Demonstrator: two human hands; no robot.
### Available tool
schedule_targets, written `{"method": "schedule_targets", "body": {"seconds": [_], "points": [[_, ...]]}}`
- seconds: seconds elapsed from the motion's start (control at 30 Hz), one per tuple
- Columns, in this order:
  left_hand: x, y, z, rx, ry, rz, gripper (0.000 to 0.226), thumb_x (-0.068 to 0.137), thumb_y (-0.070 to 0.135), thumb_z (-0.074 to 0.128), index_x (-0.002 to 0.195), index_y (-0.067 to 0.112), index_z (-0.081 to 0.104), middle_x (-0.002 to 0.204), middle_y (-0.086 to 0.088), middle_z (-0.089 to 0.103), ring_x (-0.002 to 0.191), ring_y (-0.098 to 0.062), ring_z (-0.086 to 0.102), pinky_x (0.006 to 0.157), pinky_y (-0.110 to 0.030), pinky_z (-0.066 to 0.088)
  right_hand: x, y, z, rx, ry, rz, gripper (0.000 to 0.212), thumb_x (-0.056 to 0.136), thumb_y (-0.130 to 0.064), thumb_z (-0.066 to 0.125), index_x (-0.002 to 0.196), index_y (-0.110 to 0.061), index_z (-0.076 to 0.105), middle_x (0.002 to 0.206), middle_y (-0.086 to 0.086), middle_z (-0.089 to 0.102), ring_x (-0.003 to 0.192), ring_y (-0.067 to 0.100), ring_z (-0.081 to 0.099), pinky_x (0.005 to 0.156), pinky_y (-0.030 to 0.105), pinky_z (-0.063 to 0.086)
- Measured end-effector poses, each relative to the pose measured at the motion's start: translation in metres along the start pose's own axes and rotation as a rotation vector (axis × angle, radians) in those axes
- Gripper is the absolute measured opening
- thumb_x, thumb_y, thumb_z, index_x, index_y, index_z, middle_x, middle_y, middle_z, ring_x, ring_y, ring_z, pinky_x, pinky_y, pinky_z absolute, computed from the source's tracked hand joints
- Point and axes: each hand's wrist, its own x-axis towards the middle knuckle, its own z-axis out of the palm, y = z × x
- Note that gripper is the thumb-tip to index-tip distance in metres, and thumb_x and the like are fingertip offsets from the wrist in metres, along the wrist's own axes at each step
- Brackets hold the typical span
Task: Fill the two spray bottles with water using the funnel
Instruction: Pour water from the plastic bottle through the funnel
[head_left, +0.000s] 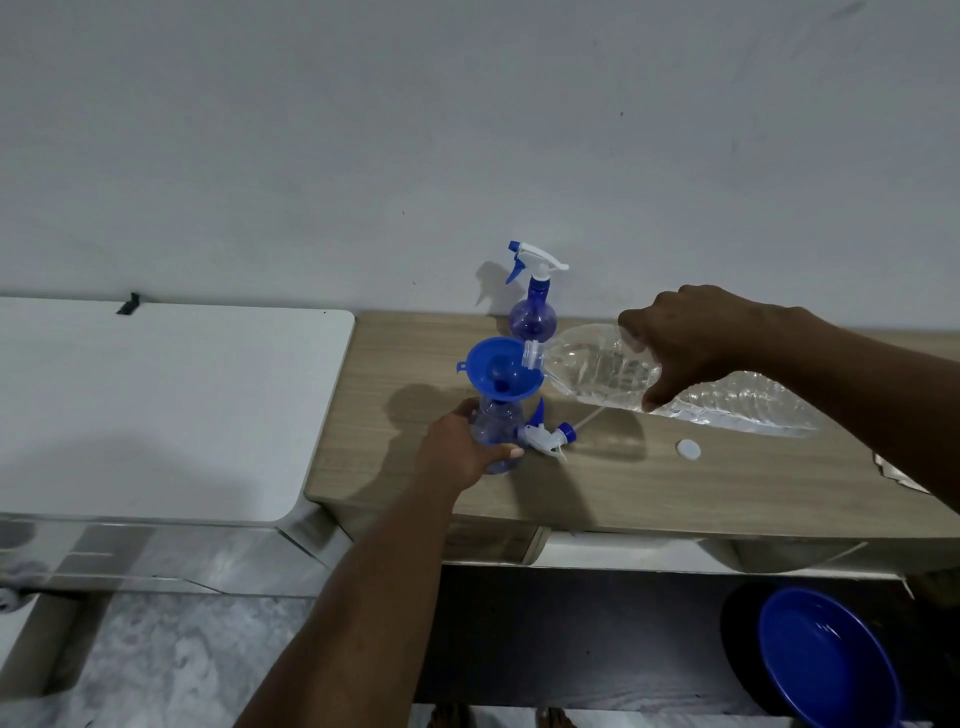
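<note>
A blue funnel (500, 370) sits in the neck of an open blue spray bottle (497, 422) on the wooden table (675, 493). My left hand (460, 449) grips that bottle's body. My right hand (685, 345) holds a large clear water bottle (597, 371) tilted nearly flat, its mouth over the funnel's rim. The bottle's removed spray head (548, 435) lies on the table beside it. A second blue spray bottle (533, 306), with its white and blue head on, stands behind near the wall.
A white bottle cap (688, 449) lies on the table to the right. A white table (156, 405) adjoins on the left. A blue bowl (826, 660) sits low at the bottom right, below the table edge.
</note>
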Motion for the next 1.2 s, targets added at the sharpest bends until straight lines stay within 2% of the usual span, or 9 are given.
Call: {"method": "schedule_targets", "body": {"seconds": [0.13, 0.3, 0.4, 0.53, 0.8, 0.9, 1.03, 1.2], "points": [[0.003, -0.002, 0.001, -0.006, 0.001, 0.001, 0.073, 0.059, 0.042, 0.094, 0.122, 0.029, 0.060, 0.093, 0.025, 0.056, 0.093, -0.007, 0.062, 0.082, -0.024, 0.048, -0.001, -0.001, -0.003, -0.024, -0.010, 0.010, 0.078, 0.064, -0.073, 0.075, 0.117, -0.023, 0.049, 0.074, -0.013, 0.035, 0.079, 0.019, 0.049, 0.071, 0.030, 0.044], [0.005, -0.005, 0.003, -0.010, -0.005, -0.012, 0.082, 0.056, 0.046, 0.094, 0.128, 0.028, 0.058, 0.109, 0.016, 0.060, 0.104, -0.012, 0.063, 0.093, -0.032, 0.053, -0.002, -0.001, -0.006, -0.035, -0.022, 0.009, 0.079, 0.065, -0.073, 0.075, 0.119, -0.022, 0.049, 0.075, -0.012, 0.035, 0.081, 0.019, 0.048, 0.072, 0.030, 0.043], [0.005, -0.006, 0.003, -0.014, -0.003, 0.001, 0.082, 0.056, 0.046, 0.094, 0.127, 0.027, 0.059, 0.109, 0.015, 0.062, 0.105, -0.012, 0.064, 0.091, -0.030, 0.052, -0.003, -0.001, -0.008, -0.039, -0.024, 0.008, 0.079, 0.065, -0.073, 0.075, 0.119, -0.022, 0.049, 0.076, -0.012, 0.036, 0.082, 0.019, 0.049, 0.071, 0.030, 0.043], [0.006, -0.006, 0.003, -0.010, 0.000, -0.018, 0.088, 0.053, 0.052, 0.093, 0.130, 0.028, 0.058, 0.115, 0.014, 0.062, 0.106, -0.012, 0.063, 0.094, -0.034, 0.053, -0.003, -0.002, -0.009, -0.038, -0.023, 0.006, 0.079, 0.065, -0.073, 0.075, 0.119, -0.022, 0.049, 0.073, -0.013, 0.034, 0.080, 0.018, 0.048, 0.069, 0.029, 0.040], [0.003, -0.003, 0.002, -0.029, -0.007, -0.002, 0.076, 0.060, 0.040, 0.094, 0.125, 0.026, 0.059, 0.098, 0.022, 0.057, 0.094, -0.006, 0.059, 0.078, -0.018, 0.044, -0.005, -0.001, -0.012, -0.040, -0.023, 0.005, 0.077, 0.064, -0.072, 0.075, 0.119, -0.024, 0.050, 0.073, -0.015, 0.034, 0.080, 0.018, 0.048, 0.068, 0.029, 0.039], [0.003, -0.003, 0.002, -0.029, -0.016, -0.014, 0.075, 0.059, 0.042, 0.094, 0.124, 0.027, 0.059, 0.100, 0.022, 0.059, 0.095, -0.006, 0.061, 0.081, -0.021, 0.046, -0.006, 0.000, -0.013, -0.043, -0.021, 0.008, 0.077, 0.064, -0.072, 0.075, 0.118, -0.023, 0.050, 0.074, -0.014, 0.035, 0.080, 0.018, 0.049, 0.067, 0.029, 0.039], [0.002, -0.002, 0.001, -0.047, -0.020, -0.008, 0.068, 0.061, 0.039, 0.094, 0.118, 0.029, 0.059, 0.094, 0.024, 0.058, 0.088, 0.000, 0.060, 0.075, -0.017, 0.044, -0.007, 0.000, -0.014, -0.047, -0.022, 0.013, 0.077, 0.064, -0.072, 0.075, 0.119, -0.023, 0.050, 0.074, -0.014, 0.034, 0.080, 0.018, 0.048, 0.068, 0.029, 0.039], [0.002, -0.003, 0.002, -0.036, -0.015, 0.010, 0.071, 0.060, 0.043, 0.093, 0.121, 0.028, 0.061, 0.098, 0.021, 0.063, 0.094, -0.006, 0.064, 0.078, -0.021, 0.048, -0.006, 0.001, -0.014, -0.059, -0.021, 0.012, 0.078, 0.065, -0.073, 0.075, 0.120, -0.023, 0.050, 0.073, -0.014, 0.032, 0.080, 0.018, 0.047, 0.069, 0.029, 0.039]]}}
